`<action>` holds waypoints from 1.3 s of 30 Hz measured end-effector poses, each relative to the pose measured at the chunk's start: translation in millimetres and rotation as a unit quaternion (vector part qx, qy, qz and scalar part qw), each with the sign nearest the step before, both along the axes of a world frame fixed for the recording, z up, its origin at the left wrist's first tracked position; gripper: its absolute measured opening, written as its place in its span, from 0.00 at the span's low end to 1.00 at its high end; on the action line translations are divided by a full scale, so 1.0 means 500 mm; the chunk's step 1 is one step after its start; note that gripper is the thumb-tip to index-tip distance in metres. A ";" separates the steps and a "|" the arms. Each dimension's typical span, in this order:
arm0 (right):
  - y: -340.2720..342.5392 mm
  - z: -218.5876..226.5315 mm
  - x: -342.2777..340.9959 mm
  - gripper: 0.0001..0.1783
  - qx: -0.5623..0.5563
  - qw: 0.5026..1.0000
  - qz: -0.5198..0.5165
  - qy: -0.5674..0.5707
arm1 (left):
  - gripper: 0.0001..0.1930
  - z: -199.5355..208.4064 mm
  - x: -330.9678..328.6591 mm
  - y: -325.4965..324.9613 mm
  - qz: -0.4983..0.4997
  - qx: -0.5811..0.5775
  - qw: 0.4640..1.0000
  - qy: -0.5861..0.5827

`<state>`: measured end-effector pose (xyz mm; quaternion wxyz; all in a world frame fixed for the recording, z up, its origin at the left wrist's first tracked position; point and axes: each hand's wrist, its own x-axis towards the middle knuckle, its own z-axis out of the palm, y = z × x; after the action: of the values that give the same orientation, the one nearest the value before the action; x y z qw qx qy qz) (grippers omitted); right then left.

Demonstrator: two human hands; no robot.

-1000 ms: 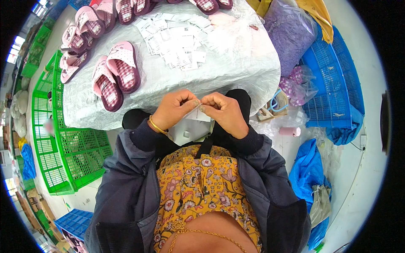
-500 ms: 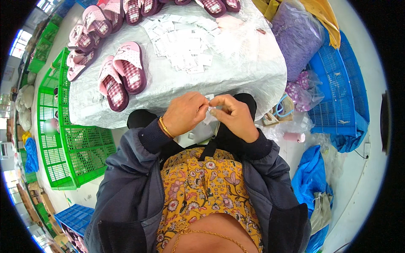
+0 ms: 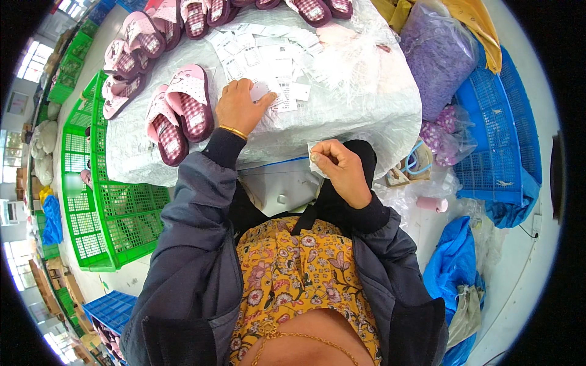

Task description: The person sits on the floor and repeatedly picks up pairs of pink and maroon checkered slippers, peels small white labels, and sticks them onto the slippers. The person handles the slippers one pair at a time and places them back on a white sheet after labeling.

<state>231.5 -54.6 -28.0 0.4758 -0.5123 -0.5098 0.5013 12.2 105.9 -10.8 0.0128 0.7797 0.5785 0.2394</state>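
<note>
My left hand (image 3: 240,108) rests at the near edge of a spread of white paper tags (image 3: 284,61) on the plastic-wrapped table (image 3: 342,113). Its thumb stands apart from the fingers, with a white tag (image 3: 260,91) between them on the surface. In front of my lap, my right hand (image 3: 339,168) pinches a small white tag (image 3: 313,149) between thumb and fingers; part of the tag is hidden. Left of my left hand lies a pair of pink slippers (image 3: 188,100) with dark red checked insoles. More pink slippers (image 3: 141,33) line the far left edge.
Green plastic crates (image 3: 122,213) stand on the left. To the right are a bag of purple fluffy material (image 3: 434,58), blue crates (image 3: 488,128), a pink roll (image 3: 431,203) and a crumpled blue sheet (image 3: 448,256). A blue crate (image 3: 113,314) sits at the lower left.
Both hands were together over my lap. My left hand has moved forward and left onto the tags, while my right hand has shifted slightly right, still pinching the tag.
</note>
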 end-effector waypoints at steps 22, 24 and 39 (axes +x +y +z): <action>0.026 0.093 -0.054 0.11 0.031 0.998 -0.052 0.001 | 0.11 0.025 -0.035 -0.114 -0.086 -0.231 0.864 -0.439; 0.042 0.105 -0.071 0.14 0.033 0.997 -0.069 0.019 | 0.10 0.049 -0.016 -0.153 -0.100 -0.253 0.859 -0.435; 0.040 0.083 -0.090 0.10 0.013 0.994 -0.041 0.101 | 0.09 0.073 -0.005 -0.225 -0.209 -0.133 0.919 -0.308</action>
<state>186.4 -34.5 13.7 0.5516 -0.4734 -0.4446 0.5234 9.7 -6.7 25.5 0.3439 0.7618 0.3962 0.3801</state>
